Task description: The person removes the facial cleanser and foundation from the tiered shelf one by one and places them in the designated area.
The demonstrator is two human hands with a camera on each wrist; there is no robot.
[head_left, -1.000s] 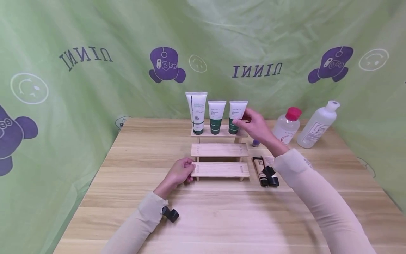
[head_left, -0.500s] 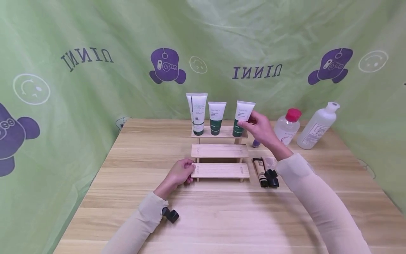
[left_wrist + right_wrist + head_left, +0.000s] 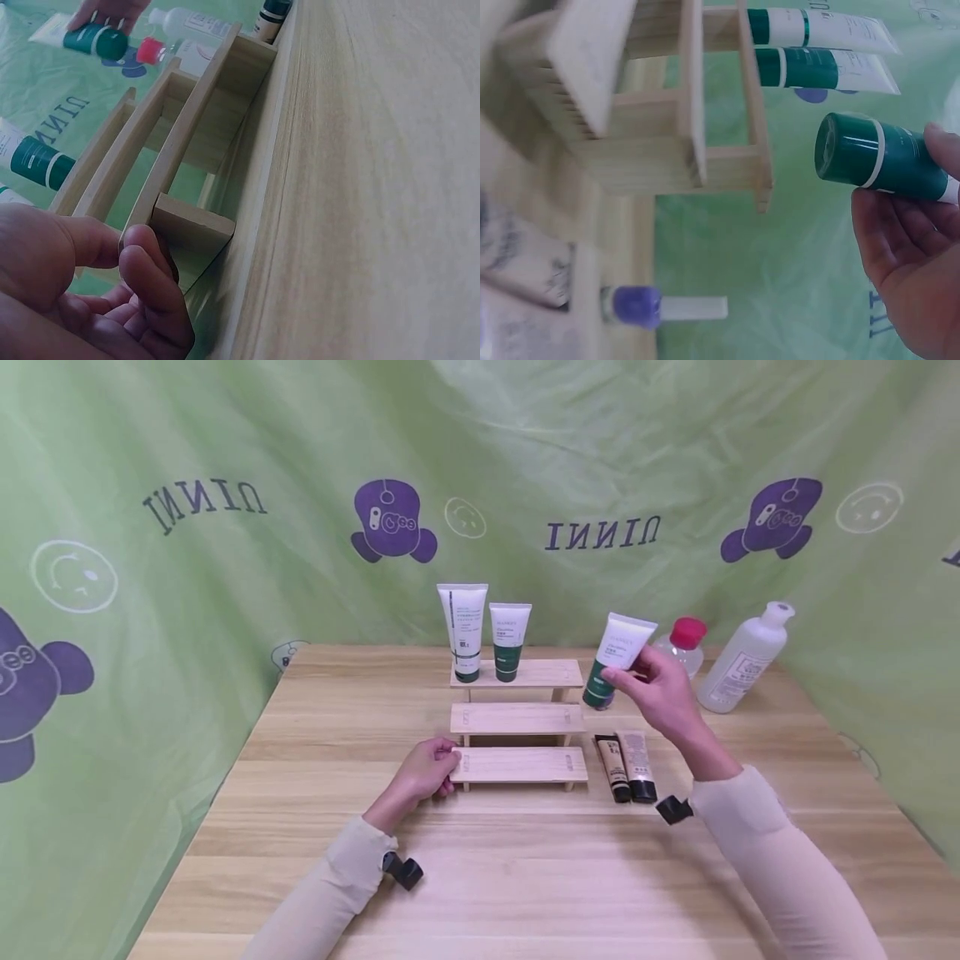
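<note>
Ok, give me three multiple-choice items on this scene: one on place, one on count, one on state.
1. Where is the green-capped tube that the right hand holds?
A. On the top step
B. In the air, right of the wooden rack
C. Flat on the table

2. How many tubes stand on the top step?
A. Two
B. Three
C. Four

3. What is the left hand doing?
A. Lifting a bottle
B. Lying flat, away from everything
C. Gripping the lowest step's left end

B: head view shows it lifted beside the rack.
A: one tall, one short.
C: fingers curl round that end.
</note>
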